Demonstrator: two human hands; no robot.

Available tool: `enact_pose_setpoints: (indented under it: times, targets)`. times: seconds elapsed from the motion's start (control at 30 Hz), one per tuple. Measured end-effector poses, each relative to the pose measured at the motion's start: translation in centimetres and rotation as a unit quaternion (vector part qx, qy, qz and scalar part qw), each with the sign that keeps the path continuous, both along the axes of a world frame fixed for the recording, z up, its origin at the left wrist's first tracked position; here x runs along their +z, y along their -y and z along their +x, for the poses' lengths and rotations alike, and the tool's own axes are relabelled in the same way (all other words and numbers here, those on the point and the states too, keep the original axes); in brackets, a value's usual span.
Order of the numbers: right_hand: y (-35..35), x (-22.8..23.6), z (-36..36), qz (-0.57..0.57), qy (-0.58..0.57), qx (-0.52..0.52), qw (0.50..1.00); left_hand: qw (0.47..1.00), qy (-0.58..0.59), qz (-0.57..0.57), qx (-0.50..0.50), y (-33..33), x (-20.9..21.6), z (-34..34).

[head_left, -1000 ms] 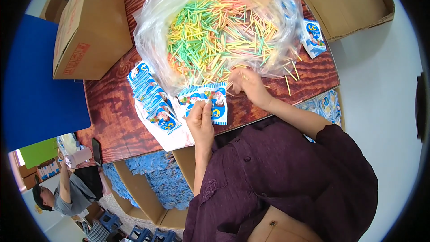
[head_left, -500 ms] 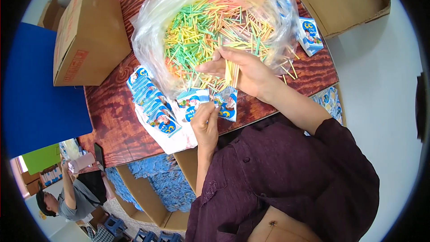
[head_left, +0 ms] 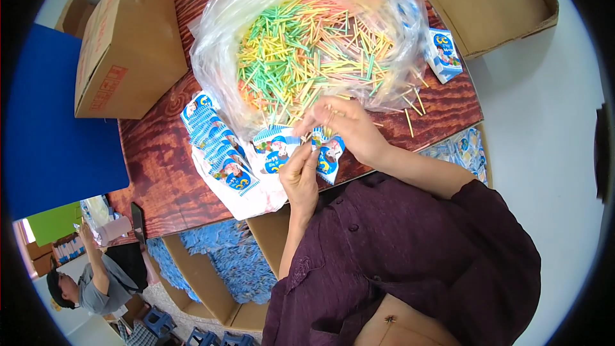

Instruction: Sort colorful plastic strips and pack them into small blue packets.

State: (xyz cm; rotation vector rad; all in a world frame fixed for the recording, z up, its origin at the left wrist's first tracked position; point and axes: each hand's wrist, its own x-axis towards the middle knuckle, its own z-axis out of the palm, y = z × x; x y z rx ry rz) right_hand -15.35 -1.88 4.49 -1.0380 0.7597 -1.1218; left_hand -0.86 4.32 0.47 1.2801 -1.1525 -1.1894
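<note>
My left hand (head_left: pixel 300 178) pinches a small blue-and-white packet (head_left: pixel 330 157) by its side, near the table's front edge. Just above the packet's mouth, my right hand (head_left: pixel 353 131) has its fingers curled around a few thin coloured sticks (head_left: pixel 326 132), mostly hidden by the fingers. Beyond both hands, a heap of green, yellow, orange and pink sticks (head_left: pixel 282 57) fills a wide-open clear plastic bag (head_left: pixel 214 45). Another packet (head_left: pixel 274 144) lies flat left of my left hand. Several overlapping packets (head_left: pixel 214 144) form a row further left, on a white plastic sheet (head_left: pixel 240 204).
A cardboard box (head_left: pixel 138 57) stands at the far left, an open carton (head_left: pixel 487 0) at the far right. One packet (head_left: pixel 443 54) and loose sticks (head_left: pixel 410 122) lie right of the bag. Cartons of blue wrappers (head_left: pixel 237 259) sit below the table. Another person (head_left: pixel 96 282) works at lower left.
My right hand has come down and nearer with the sticks, from the heap's edge to the packet's mouth. The packet in my left hand has tilted and shifted slightly right.
</note>
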Motion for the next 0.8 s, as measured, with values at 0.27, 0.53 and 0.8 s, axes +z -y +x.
enact_pose_setpoints:
  times: [0.27, 0.53, 0.8]
  targets:
    - [0.2, 1.5, -2.3, -0.268, -0.317, 0.147, 0.898, 0.999, -0.013, -0.046, 0.002, -0.2, -0.2, 0.3]
    - [-1.1, 3.0, -2.5, -0.261, -0.311, 0.113, 0.907, 0.977, -0.212, 0.013, 0.019, -0.5, 0.1, 0.2]
    - [-1.9, 3.3, -2.8, -0.207, -0.330, 0.004, 0.921, 0.970, -0.238, 0.050, -0.005, -0.5, 1.5, 0.6]
